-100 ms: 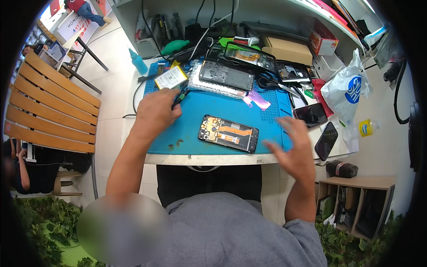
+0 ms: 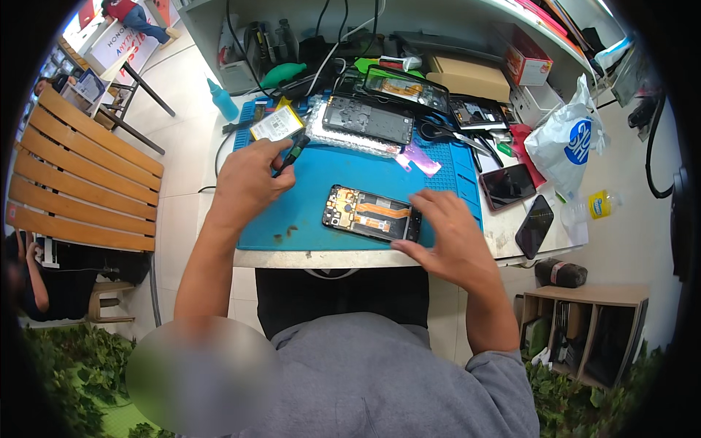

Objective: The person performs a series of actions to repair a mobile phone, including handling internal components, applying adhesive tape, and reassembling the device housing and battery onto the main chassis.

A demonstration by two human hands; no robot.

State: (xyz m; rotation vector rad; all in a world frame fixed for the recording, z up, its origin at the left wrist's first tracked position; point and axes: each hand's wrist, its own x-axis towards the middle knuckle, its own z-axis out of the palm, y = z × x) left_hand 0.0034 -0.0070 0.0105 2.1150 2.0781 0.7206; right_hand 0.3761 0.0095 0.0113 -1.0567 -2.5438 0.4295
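A smartphone with its back off [image 2: 380, 214] lies on the blue work mat [image 2: 292, 201], its circuit board and orange flex cables showing. My right hand [image 2: 456, 237] spans the phone's right end, thumb at the near edge and fingertips at the far edge. Closed round a black-and-green screwdriver [image 2: 296, 153], my left hand [image 2: 252, 179] is held over the mat's left part, with the tool's tip partly behind the fingers. Just beyond it sits a white-and-yellow battery [image 2: 277, 124].
Behind lie a dark phone frame [image 2: 369, 120] on bubble wrap, a phone part [image 2: 409, 89] and black scissors [image 2: 436, 132]. Two phones, one reddish [image 2: 509, 186] and one black [image 2: 535, 226], are at the right, near a white plastic bag [image 2: 569, 142]. A blue dropper bottle [image 2: 223, 102] stands back left.
My right hand has moved left and come onto the phone's right end. My left hand has turned slightly, still with the screwdriver in it. The view has shifted a little.
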